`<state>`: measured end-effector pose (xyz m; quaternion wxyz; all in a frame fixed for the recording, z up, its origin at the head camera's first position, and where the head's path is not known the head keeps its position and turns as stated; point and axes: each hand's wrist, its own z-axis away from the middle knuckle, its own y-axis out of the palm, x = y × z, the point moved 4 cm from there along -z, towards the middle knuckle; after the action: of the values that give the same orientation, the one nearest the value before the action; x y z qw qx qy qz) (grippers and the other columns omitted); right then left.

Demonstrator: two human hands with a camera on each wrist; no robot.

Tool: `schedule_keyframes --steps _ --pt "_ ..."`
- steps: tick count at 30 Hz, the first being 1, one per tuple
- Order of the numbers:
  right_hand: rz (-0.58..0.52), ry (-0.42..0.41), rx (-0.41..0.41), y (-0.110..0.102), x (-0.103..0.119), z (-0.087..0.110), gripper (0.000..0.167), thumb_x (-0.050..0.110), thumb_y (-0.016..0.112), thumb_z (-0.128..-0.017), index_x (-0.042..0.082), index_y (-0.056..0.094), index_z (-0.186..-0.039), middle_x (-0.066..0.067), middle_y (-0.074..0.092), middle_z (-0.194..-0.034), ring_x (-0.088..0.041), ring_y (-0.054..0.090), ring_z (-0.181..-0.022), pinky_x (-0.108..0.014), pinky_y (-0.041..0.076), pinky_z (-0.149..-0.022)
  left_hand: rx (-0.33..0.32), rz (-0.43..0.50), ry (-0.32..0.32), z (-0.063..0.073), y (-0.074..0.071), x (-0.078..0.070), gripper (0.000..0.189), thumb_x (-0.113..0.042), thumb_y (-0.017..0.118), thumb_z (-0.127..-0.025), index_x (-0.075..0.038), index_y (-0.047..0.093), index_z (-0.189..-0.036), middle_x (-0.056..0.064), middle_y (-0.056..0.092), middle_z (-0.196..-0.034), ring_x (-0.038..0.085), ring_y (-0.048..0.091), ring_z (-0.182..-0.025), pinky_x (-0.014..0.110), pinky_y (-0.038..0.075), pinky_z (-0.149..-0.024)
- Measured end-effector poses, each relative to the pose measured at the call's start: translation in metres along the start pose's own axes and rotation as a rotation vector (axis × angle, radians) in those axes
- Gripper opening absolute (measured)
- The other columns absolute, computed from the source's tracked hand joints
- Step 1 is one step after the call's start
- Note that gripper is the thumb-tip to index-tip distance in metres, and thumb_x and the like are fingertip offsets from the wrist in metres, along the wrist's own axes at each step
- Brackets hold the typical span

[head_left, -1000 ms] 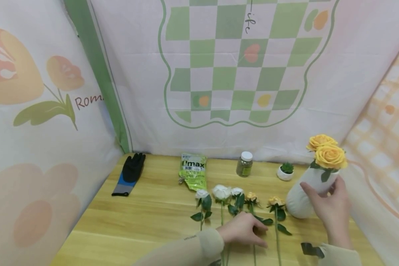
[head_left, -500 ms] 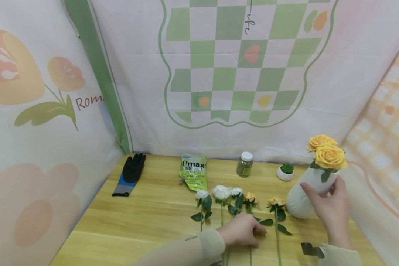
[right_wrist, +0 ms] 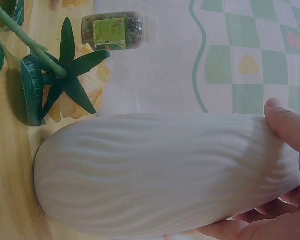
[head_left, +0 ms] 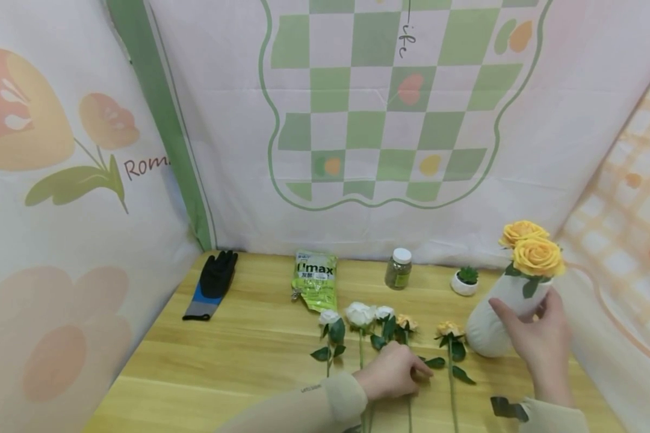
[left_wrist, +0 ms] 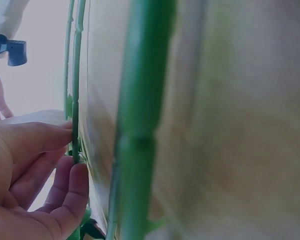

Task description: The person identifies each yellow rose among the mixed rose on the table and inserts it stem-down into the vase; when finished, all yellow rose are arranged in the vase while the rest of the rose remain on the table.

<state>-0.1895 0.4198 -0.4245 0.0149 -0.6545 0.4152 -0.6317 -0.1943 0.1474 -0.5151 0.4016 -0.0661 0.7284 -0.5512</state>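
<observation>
My right hand (head_left: pixel 544 337) grips the upper part of a ribbed white vase (head_left: pixel 484 328), which leans to the right. Two large yellow roses (head_left: pixel 538 255) stand in its mouth. In the right wrist view, the vase (right_wrist: pixel 155 175) has its base at the tabletop, with the thumb and fingers (right_wrist: pixel 287 122) around its neck end. Low over the table, my left hand (head_left: pixel 392 370) pinches the green stem (left_wrist: pixel 76 90) of a small yellow rose (head_left: pixel 406 323) between thumb and fingers. Another yellow rose (head_left: pixel 451 329) lies between this hand and the vase.
White roses (head_left: pixel 360 314) lie left of the left hand, stems toward the front. Along the back are a black and blue glove (head_left: pixel 216 276), a green bag (head_left: pixel 315 279), a white-capped jar (head_left: pixel 398 270) and a small potted plant (head_left: pixel 465 280). Printed cloth surrounds the table.
The pinched yellow rose has slid slightly left, and my left fingers have drawn in around its stem. My right hand and the vase stay in place.
</observation>
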Motion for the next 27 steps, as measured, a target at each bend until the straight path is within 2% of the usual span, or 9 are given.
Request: schedule_keyframes --steps 3,6,7,10,14,19,21,27 --pt "0.001 -0.001 -0.006 0.0 -0.001 -0.001 0.103 0.047 0.088 -0.091 0.01 0.031 -0.168 -0.023 0.042 -0.166 -0.052 0.045 -0.146 -0.072 0.045 -0.111 -0.035 0.08 -0.025 0.002 -0.003 0.001 0.049 0.0 0.088 -0.08 -0.028 0.084 -0.121 -0.02 0.072 -0.081 -0.007 0.05 -0.063 0.008 0.043 -0.058" --pt "0.007 -0.003 -0.009 0.0 -0.001 -0.001 0.103 0.047 0.088 -0.09 0.01 0.032 -0.168 -0.023 0.043 -0.165 -0.052 0.045 -0.146 -0.07 0.047 -0.11 -0.104 0.151 -0.073 0.003 -0.007 0.003 0.052 0.003 0.085 -0.079 -0.026 0.084 -0.121 -0.018 0.072 -0.078 -0.005 0.047 -0.061 0.009 0.042 -0.061" --pt "0.01 -0.005 -0.011 0.0 -0.001 -0.001 0.102 0.047 0.089 -0.09 0.011 0.033 -0.168 -0.023 0.044 -0.165 -0.052 0.046 -0.145 -0.069 0.048 -0.11 -0.125 0.173 -0.09 0.004 -0.008 0.003 0.052 0.003 0.085 -0.079 -0.026 0.084 -0.121 -0.018 0.072 -0.077 -0.004 0.048 -0.061 0.01 0.042 -0.065" --pt "0.014 -0.006 -0.015 0.001 -0.002 -0.001 0.101 0.046 0.089 -0.09 0.011 0.034 -0.167 -0.022 0.045 -0.164 -0.051 0.048 -0.144 -0.066 0.049 -0.11 -0.188 0.244 -0.124 0.005 -0.012 0.005 0.053 0.006 0.084 -0.079 -0.024 0.084 -0.123 -0.018 0.078 -0.094 -0.007 0.055 -0.071 0.009 0.044 -0.072" --pt "0.01 -0.005 -0.013 0.0 -0.002 -0.001 0.102 0.046 0.089 -0.09 0.011 0.033 -0.167 -0.023 0.045 -0.164 -0.051 0.047 -0.145 -0.07 0.048 -0.11 -0.257 0.359 -0.156 0.006 -0.015 0.006 0.06 0.013 0.078 -0.076 -0.022 0.083 -0.125 -0.017 0.078 -0.117 -0.006 0.067 -0.085 0.01 0.052 -0.065" --pt "0.005 -0.005 -0.006 0.0 -0.001 -0.001 0.104 0.047 0.088 -0.091 0.01 0.03 -0.168 -0.024 0.042 -0.165 -0.053 0.045 -0.146 -0.073 0.046 -0.109 -0.33 0.437 -0.192 0.008 -0.018 0.007 0.055 0.011 0.079 -0.077 -0.018 0.083 -0.124 -0.014 0.078 -0.119 -0.002 0.071 -0.097 0.011 0.056 -0.071" --pt "0.008 -0.006 -0.009 0.001 -0.001 -0.001 0.103 0.047 0.088 -0.09 0.011 0.031 -0.168 -0.023 0.044 -0.165 -0.052 0.047 -0.145 -0.07 0.048 -0.109 -0.337 0.451 -0.208 0.009 -0.02 0.008 0.051 0.009 0.081 -0.078 -0.017 0.083 -0.123 -0.012 0.079 -0.115 -0.002 0.07 -0.091 0.012 0.055 -0.074" --pt "0.017 -0.005 -0.021 0.002 -0.002 0.0 0.1 0.047 0.089 -0.09 0.013 0.035 -0.167 -0.02 0.048 -0.162 -0.047 0.05 -0.143 -0.059 0.055 -0.106 -0.338 0.559 -0.283 0.008 -0.019 0.01 0.049 0.006 0.082 -0.079 -0.02 0.084 -0.12 -0.008 0.081 -0.101 -0.005 0.066 -0.074 0.015 0.056 -0.068"
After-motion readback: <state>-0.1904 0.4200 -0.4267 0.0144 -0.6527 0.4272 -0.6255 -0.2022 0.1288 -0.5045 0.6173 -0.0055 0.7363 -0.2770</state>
